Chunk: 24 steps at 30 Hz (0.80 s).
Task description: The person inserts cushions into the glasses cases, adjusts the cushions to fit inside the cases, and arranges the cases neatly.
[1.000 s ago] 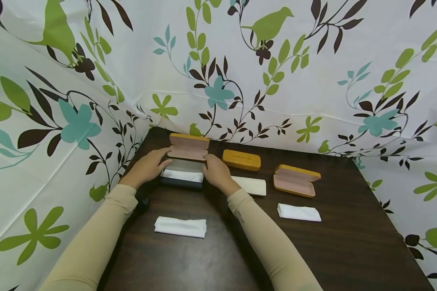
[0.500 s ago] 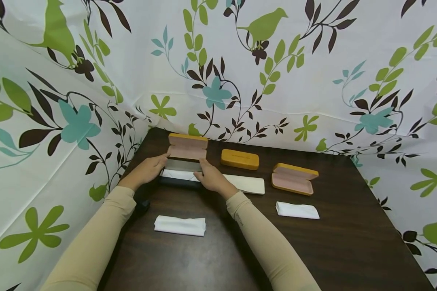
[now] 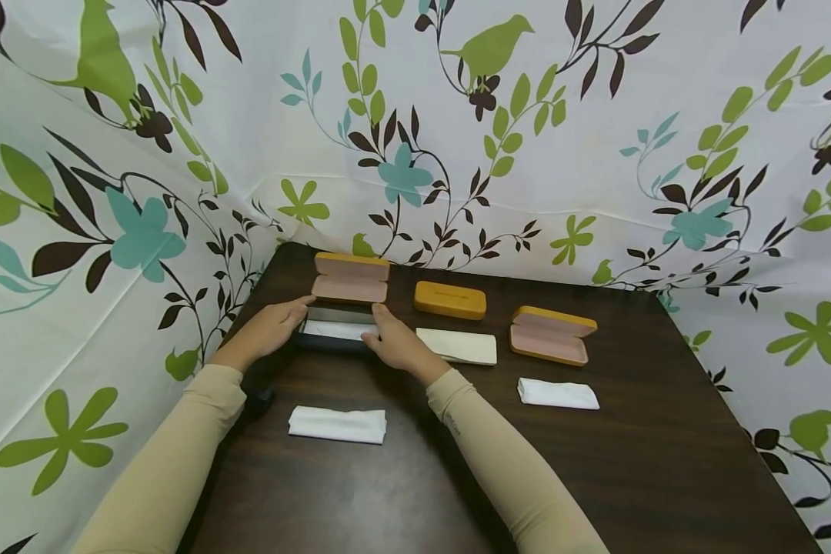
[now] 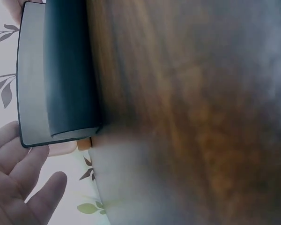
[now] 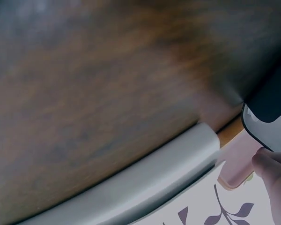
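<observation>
A dark glasses case (image 3: 332, 345) stands with its lid raised at the back left of the table, a white cloth (image 3: 335, 329) inside it. My left hand (image 3: 265, 332) is at the case's left end; in the left wrist view its fingertips (image 4: 33, 152) touch the corner of the grey-lined lid (image 4: 30, 79), with the thumb held apart. At the right end is my right hand (image 3: 405, 346), fingers reaching along the lid and thumb over the front rim. In the right wrist view, a fingertip (image 5: 263, 159) meets the lid's edge.
An opened yellow case (image 3: 351, 286) with pink lining stands right behind. Further right are a closed yellow case (image 3: 450, 302), a cream case (image 3: 460, 348) and another opened yellow case (image 3: 550, 342). Folded white cloths (image 3: 337, 425) (image 3: 558, 393) lie nearer. A patterned curtain (image 3: 415, 223) borders the table.
My right hand has moved a little toward me and inward, its thumb now over the case's front right corner. The raised lid leans slightly differently. The view has shifted slightly.
</observation>
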{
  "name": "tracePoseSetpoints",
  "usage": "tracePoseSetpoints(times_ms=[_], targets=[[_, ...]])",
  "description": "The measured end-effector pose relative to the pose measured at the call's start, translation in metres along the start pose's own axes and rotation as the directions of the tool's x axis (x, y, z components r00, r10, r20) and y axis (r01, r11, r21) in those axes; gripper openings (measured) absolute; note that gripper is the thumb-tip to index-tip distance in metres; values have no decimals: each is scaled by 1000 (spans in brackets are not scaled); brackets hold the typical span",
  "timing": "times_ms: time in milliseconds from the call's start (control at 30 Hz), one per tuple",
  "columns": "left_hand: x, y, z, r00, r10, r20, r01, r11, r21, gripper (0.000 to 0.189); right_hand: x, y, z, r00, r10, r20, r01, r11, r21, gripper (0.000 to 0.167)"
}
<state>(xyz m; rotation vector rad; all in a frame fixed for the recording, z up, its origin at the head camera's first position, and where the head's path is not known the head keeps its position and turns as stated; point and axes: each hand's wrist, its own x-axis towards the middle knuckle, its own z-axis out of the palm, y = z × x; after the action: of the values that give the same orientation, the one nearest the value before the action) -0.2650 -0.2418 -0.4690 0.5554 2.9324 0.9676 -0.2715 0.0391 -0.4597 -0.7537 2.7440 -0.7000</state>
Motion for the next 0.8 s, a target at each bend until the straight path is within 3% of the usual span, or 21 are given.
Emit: tracePoseSetpoints(times_ms=[333, 500, 667, 800], targets=[[-15, 7, -1, 1000, 14, 19, -14, 1000, 13, 52, -12, -5, 2, 999, -3, 37, 4, 1000, -30, 71], [-26, 12, -3, 996, -12, 87, 8, 999, 43, 54, -21, -9, 3, 992, -21, 126, 33, 995, -91, 74], [-36, 20, -5, 970, -61, 237, 44, 996, 77, 60, -29, -13, 8, 973, -38, 227, 94, 966, -241, 79], [-42, 27, -4, 942, -90, 323, 68, 995, 76, 66, -32, -14, 13, 972, -24, 232, 111, 924, -367, 84]])
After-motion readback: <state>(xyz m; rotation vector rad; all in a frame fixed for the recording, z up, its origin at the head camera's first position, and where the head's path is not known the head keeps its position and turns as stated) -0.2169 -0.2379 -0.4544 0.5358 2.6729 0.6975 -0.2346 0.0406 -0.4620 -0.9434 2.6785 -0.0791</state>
